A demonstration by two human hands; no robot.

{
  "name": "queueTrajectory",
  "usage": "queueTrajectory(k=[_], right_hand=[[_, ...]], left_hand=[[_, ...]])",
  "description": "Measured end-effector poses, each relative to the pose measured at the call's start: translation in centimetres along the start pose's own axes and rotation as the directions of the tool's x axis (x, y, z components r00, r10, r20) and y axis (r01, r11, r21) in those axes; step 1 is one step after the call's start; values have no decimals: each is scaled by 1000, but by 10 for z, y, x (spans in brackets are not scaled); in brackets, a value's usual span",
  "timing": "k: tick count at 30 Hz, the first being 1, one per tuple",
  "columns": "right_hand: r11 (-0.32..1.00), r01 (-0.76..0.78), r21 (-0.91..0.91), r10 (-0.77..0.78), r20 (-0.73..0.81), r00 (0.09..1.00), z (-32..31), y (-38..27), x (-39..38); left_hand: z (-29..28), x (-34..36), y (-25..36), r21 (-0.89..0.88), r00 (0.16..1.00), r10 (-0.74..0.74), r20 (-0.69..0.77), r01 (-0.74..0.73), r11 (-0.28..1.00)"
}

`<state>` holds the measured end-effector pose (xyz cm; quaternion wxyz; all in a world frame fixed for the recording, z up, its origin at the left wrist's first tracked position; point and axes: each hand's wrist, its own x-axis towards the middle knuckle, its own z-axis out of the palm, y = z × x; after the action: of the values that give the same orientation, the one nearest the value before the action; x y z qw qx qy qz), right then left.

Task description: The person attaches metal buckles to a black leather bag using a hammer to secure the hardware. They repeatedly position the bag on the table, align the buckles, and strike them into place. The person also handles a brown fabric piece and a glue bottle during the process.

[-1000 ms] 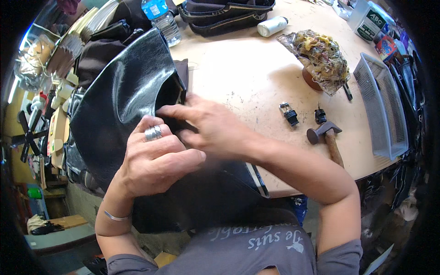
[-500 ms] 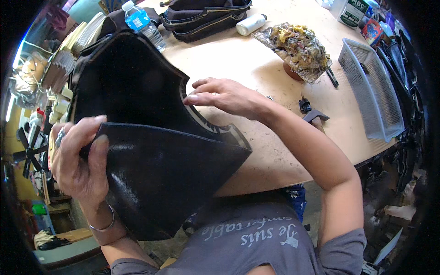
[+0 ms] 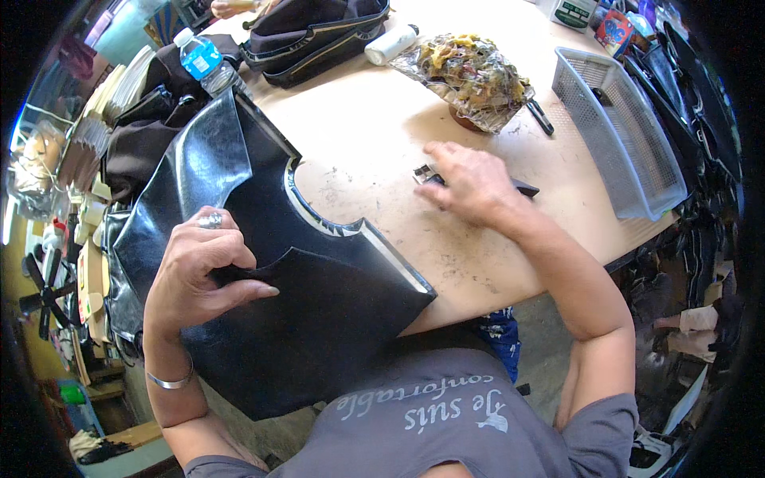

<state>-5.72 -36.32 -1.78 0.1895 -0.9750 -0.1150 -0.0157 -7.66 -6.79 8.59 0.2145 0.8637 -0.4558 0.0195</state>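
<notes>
A large black panel with a glossy, leather-like face (image 3: 319,319) lies over the near left of the table and hangs past its front edge. Pale strips run along its curved cut-out and right edge. My left hand (image 3: 199,267), wearing a ring and a bracelet, is closed on a folded-back edge of this panel. My right hand (image 3: 470,183) reaches over the table with fingers apart, above small tools. A small metal piece (image 3: 425,174) shows by its fingertips, and the dark end of another tool (image 3: 526,189) sticks out beyond the hand. The hand covers the rest.
A grey mesh basket (image 3: 613,135) stands at the right edge. Farther back are a plastic-wrapped yellowish bundle (image 3: 474,76), a white bottle (image 3: 391,45), a water bottle (image 3: 203,60) and a dark bag (image 3: 315,36). Another person's hand (image 3: 231,8) shows at the top.
My right hand has left the panel's curved edge and moved right over the small tools. The panel's raised flap has folded down, showing its glossy face; my left hand has shifted right along it.
</notes>
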Motion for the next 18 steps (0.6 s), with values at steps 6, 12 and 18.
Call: queueTrajectory(k=[6, 12, 18], right_hand=[[933, 351, -79, -354, -35, 934, 27, 17, -1], [864, 448, -232, -472, -61, 879, 14, 60, 5], [828, 388, -404, -517, -284, 807, -6, 71, -19]], left_hand=[[1, 18, 12, -575, 744, -637, -201, 436, 692], [22, 45, 11, -898, 732, -676, -90, 234, 373], [33, 56, -4, -409, 859, -474, 195, 511, 756]])
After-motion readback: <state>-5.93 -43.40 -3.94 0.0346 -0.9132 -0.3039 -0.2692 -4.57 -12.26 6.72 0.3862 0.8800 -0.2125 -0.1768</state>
